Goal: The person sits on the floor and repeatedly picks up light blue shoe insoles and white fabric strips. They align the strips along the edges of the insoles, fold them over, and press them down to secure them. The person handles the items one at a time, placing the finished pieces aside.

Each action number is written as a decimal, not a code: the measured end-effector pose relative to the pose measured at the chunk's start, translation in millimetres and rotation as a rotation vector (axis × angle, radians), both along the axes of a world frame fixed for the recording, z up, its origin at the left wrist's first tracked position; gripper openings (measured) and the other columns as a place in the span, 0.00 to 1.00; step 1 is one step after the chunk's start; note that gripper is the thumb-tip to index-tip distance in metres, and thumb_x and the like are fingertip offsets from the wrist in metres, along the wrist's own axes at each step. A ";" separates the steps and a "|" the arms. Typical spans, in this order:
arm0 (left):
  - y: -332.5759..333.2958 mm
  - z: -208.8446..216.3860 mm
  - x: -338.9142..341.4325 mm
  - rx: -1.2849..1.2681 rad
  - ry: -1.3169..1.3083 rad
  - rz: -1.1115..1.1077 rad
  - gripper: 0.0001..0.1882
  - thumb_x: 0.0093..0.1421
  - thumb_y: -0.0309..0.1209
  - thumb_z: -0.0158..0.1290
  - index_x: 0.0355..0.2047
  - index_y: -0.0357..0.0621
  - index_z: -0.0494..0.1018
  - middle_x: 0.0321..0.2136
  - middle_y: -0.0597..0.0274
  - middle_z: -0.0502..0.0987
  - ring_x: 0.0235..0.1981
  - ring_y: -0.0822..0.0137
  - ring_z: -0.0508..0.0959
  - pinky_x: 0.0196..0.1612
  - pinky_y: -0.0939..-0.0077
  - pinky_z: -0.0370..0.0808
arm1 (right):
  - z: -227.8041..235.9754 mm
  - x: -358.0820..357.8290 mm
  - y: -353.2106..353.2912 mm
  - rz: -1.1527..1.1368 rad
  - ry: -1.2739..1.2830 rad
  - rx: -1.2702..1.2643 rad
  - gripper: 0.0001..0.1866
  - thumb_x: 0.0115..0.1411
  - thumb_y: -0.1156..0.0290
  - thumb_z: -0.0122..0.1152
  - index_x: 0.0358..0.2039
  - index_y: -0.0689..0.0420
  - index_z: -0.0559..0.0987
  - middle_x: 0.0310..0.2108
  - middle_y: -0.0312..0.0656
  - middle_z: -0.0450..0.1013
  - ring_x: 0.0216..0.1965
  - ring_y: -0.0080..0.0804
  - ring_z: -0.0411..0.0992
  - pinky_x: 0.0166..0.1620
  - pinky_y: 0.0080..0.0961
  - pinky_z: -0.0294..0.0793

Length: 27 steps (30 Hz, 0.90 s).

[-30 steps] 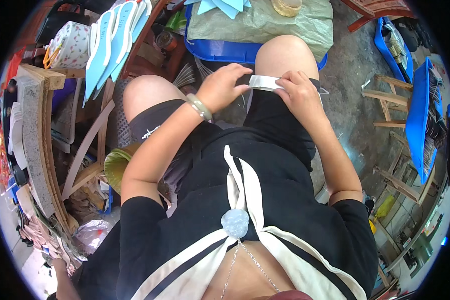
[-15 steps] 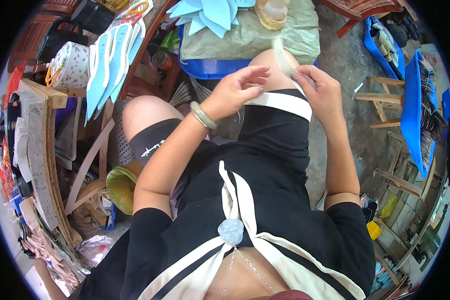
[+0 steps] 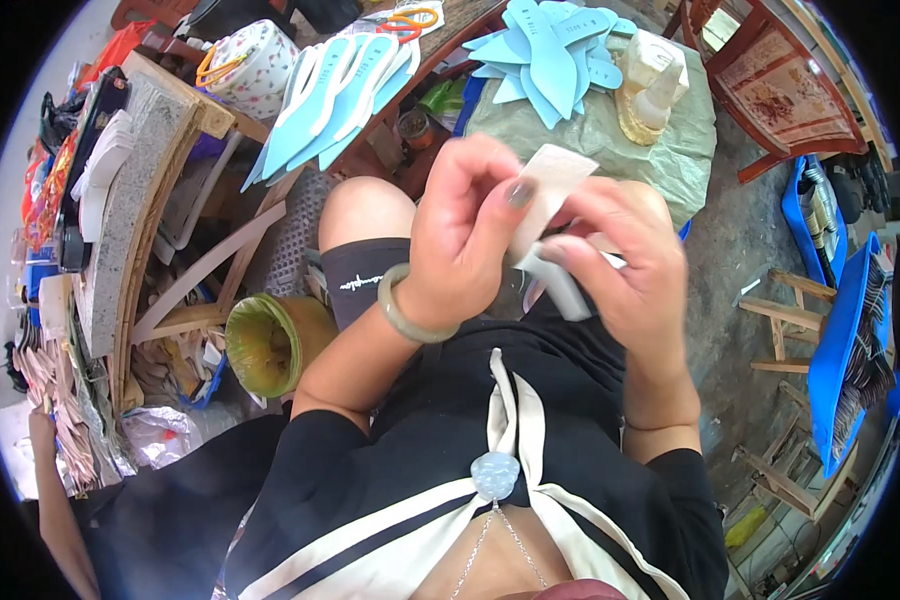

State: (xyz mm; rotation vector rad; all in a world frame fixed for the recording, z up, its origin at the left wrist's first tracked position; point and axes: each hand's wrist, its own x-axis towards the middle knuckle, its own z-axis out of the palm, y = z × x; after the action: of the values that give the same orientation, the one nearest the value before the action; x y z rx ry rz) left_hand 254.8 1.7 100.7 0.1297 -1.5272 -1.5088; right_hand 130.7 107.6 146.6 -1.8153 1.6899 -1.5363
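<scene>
A white strip of material is held up in front of my lap, bent over toward its lower end. My left hand pinches its left side between thumb and fingers. On the other side my right hand grips it, the thumb pressing near the bend. Beyond my hands, light blue sole-shaped pieces lie in a loose fan on a green cloth-like cover. Beside them stands a clear bottle with yellowish stuff around its base. More blue pieces with white strips overhang the table's edge at left.
Orange-handled scissors lie on the table. To the left are a flowered container, a wooden bench and a yellow-green bin. Blue trays and a wooden chair stand at right. Another person's arm shows at lower left.
My left hand, apart from the strip before, now grips it too. Both hands have come together, and the strip is off my thigh and bent between them. The view has shifted left.
</scene>
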 end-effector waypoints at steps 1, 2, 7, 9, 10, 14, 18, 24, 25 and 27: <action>1.2 -6.0 4.9 -0.067 -0.041 0.065 0.07 0.66 0.28 0.47 0.41 0.40 0.63 0.33 0.67 0.71 0.33 0.81 0.70 0.36 0.86 0.69 | -8.9 -0.5 -5.8 0.089 0.004 0.028 0.09 0.52 0.80 0.61 0.35 0.66 0.78 0.30 0.44 0.74 0.31 0.32 0.74 0.33 0.24 0.72; 2.7 -10.2 8.6 0.005 -0.030 0.040 0.07 0.66 0.28 0.47 0.41 0.40 0.63 0.33 0.67 0.71 0.32 0.81 0.70 0.36 0.86 0.69 | -23.9 6.9 -9.2 0.108 -0.241 0.069 0.07 0.54 0.80 0.61 0.34 0.66 0.78 0.30 0.42 0.75 0.30 0.29 0.74 0.33 0.22 0.73; 10.0 -23.7 18.7 0.437 -0.070 -0.071 0.07 0.66 0.30 0.48 0.39 0.40 0.65 0.31 0.68 0.73 0.30 0.83 0.71 0.34 0.87 0.70 | -62.4 23.7 -16.6 0.203 -0.893 0.196 0.05 0.58 0.78 0.60 0.33 0.65 0.77 0.31 0.36 0.75 0.30 0.19 0.73 0.35 0.15 0.74; 11.1 -31.0 15.4 0.444 -0.022 -0.059 0.07 0.66 0.31 0.49 0.38 0.41 0.67 0.31 0.68 0.73 0.30 0.84 0.70 0.32 0.88 0.69 | -66.9 21.0 -19.5 0.234 -0.956 0.231 0.05 0.58 0.77 0.61 0.34 0.64 0.77 0.31 0.36 0.75 0.30 0.18 0.73 0.35 0.15 0.74; 10.6 -35.7 14.9 0.413 -0.010 -0.043 0.06 0.66 0.31 0.49 0.38 0.41 0.67 0.31 0.68 0.73 0.30 0.84 0.70 0.32 0.88 0.69 | -67.8 21.4 -20.9 0.249 -0.999 0.251 0.06 0.57 0.76 0.62 0.35 0.64 0.77 0.31 0.36 0.75 0.30 0.18 0.73 0.35 0.15 0.74; 7.7 -44.3 14.2 0.436 0.052 -0.100 0.06 0.66 0.31 0.49 0.39 0.43 0.67 0.31 0.69 0.73 0.31 0.84 0.70 0.31 0.88 0.68 | -72.0 24.1 -24.9 0.247 -1.115 0.312 0.08 0.56 0.76 0.65 0.35 0.63 0.76 0.30 0.37 0.74 0.30 0.18 0.73 0.34 0.16 0.75; 8.6 -50.7 15.3 0.385 0.031 -0.033 0.05 0.66 0.30 0.50 0.39 0.43 0.67 0.32 0.69 0.74 0.32 0.83 0.70 0.33 0.88 0.69 | -69.4 29.5 -24.2 0.217 -1.166 0.314 0.08 0.55 0.76 0.65 0.33 0.63 0.76 0.29 0.37 0.74 0.28 0.19 0.72 0.33 0.16 0.74; 12.1 -53.8 14.6 0.390 0.003 -0.039 0.05 0.65 0.30 0.50 0.38 0.43 0.68 0.32 0.69 0.74 0.32 0.83 0.70 0.35 0.87 0.70 | -80.3 24.2 -22.0 0.226 -1.160 0.346 0.07 0.55 0.75 0.65 0.31 0.61 0.76 0.27 0.37 0.74 0.25 0.18 0.72 0.30 0.14 0.72; 12.7 -53.1 13.6 0.392 0.013 -0.036 0.05 0.66 0.30 0.50 0.38 0.43 0.68 0.31 0.69 0.74 0.32 0.83 0.70 0.35 0.87 0.69 | -80.5 25.3 -22.2 0.212 -1.144 0.328 0.07 0.55 0.75 0.65 0.31 0.61 0.76 0.27 0.36 0.74 0.25 0.19 0.72 0.30 0.14 0.72; 12.8 -54.4 13.0 0.363 -0.014 0.026 0.05 0.66 0.30 0.50 0.37 0.43 0.68 0.30 0.70 0.73 0.31 0.84 0.69 0.33 0.87 0.68 | -80.2 28.5 -23.1 0.180 -1.110 0.291 0.06 0.55 0.75 0.65 0.31 0.60 0.76 0.26 0.36 0.73 0.25 0.19 0.72 0.30 0.14 0.72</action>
State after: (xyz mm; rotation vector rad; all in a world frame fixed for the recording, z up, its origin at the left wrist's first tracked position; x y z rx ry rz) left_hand 267.8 14.4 46.3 0.3699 -1.2435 -1.7541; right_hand 159.2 84.4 66.4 -0.6610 1.0569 -1.6104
